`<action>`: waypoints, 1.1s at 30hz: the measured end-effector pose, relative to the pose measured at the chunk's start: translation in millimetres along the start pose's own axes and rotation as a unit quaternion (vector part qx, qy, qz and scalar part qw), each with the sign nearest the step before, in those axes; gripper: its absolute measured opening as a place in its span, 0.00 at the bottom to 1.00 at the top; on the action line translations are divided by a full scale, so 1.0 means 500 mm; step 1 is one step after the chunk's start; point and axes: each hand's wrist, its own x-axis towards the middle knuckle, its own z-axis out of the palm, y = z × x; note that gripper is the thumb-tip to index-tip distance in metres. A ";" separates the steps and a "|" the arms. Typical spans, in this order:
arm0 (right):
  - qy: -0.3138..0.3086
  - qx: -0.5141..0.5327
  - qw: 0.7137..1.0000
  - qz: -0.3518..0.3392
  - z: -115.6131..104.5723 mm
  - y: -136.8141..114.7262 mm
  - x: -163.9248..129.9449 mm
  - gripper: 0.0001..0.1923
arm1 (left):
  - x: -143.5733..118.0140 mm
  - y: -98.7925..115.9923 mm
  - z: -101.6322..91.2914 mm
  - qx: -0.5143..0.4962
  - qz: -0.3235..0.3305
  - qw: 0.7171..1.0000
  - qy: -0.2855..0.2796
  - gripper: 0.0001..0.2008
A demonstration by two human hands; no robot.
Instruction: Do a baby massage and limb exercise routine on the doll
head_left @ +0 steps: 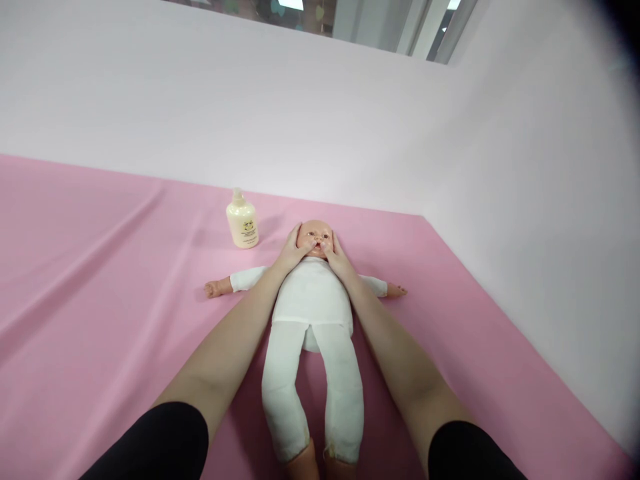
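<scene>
Baby doll [313,293] lay face up on pink sheet [100,280], arms spread, white outfit. Left hand [290,253] cupped doll's cheek, thumb by mouth, fingers spread, not clamped. Right hand [337,259] mirrored on other cheek. Cream lotion bottle [243,221] stood upright just beside doll's head, untouched.

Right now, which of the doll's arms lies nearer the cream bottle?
The doll's arm stretched out to the picture's left, beside the left hand. The cream bottle stands just beyond it; the other arm points away.
</scene>
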 end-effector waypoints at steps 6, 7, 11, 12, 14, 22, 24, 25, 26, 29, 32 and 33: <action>0.000 -0.005 1.000 -0.009 0.000 0.003 0.000 0.48 | 0.002 -0.001 0.001 0.001 -0.002 1.000 0.003 0.42; 0.000 -0.007 1.000 -0.010 0.000 0.004 0.000 0.48 | 0.002 0.000 0.001 0.005 -0.003 1.000 0.001 0.42; -0.006 -0.019 1.000 -0.019 0.000 0.005 0.003 0.49 | -0.002 0.009 0.002 0.024 -0.006 1.000 -0.005 0.43; -0.006 -0.021 1.000 -0.021 0.001 0.004 0.003 0.49 | -0.003 0.011 0.002 0.027 -0.006 1.000 -0.003 0.42; -0.002 -0.023 1.000 -0.021 0.001 0.003 0.003 0.50 | -0.004 0.012 0.003 0.029 -0.004 1.000 0.000 0.43; 0.003 -0.022 0.999 -0.029 0.002 -0.001 0.002 0.47 | 0.000 0.008 0.004 0.028 0.002 1.000 0.000 0.41; 0.003 -0.022 0.999 -0.027 0.002 -0.001 0.002 0.47 | 0.000 0.009 0.004 0.027 -0.001 1.000 0.000 0.40; 0.001 -0.022 0.999 -0.028 0.002 -0.001 0.002 0.48 | 0.000 0.009 0.004 0.025 -0.002 1.000 0.000 0.40; 0.000 -0.022 0.999 -0.030 0.002 -0.001 0.002 0.48 | 0.001 0.008 0.004 0.024 -0.004 1.000 0.000 0.40; -0.003 -0.030 0.999 -0.031 0.001 0.002 0.003 0.49 | 0.001 0.004 0.005 0.022 -0.006 1.000 0.006 0.40; 0.002 -0.029 0.999 -0.024 -0.002 0.010 0.006 0.49 | 0.002 0.000 0.006 0.019 -0.002 1.000 0.012 0.38; 0.005 -0.021 0.999 -0.027 -0.003 0.014 0.008 0.47 | 0.003 -0.001 0.006 0.015 -0.004 1.000 0.016 0.37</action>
